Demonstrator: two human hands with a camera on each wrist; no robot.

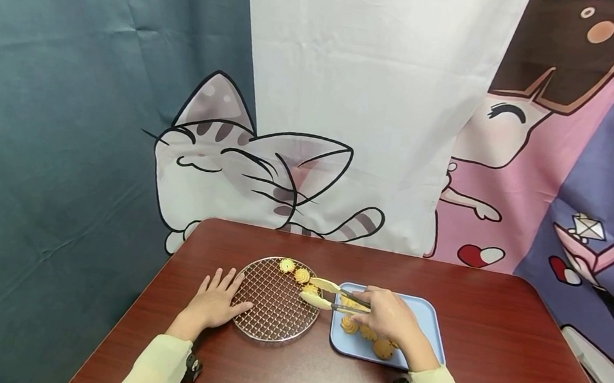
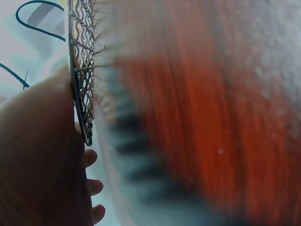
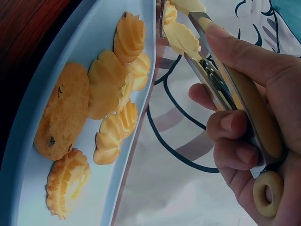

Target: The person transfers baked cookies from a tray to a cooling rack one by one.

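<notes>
My left hand, fingers spread and straight, rests against the left rim of a round wire cooling rack. The rack's edge meets the hand in the left wrist view. My right hand grips a pair of tongs by the handles. The tongs' pale tips stand on either side of a piped butter cookie at the rack's right edge; whether they squeeze it I cannot tell. Two more cookies lie behind it along the rim. In the right wrist view, curled fingers hold the tongs.
Right of the rack, a blue tray holds several cookies, some swirled, one oblong cookie with dark specks and one fluted cookie. Both stand on a reddish-brown wooden table. A printed curtain hangs behind it.
</notes>
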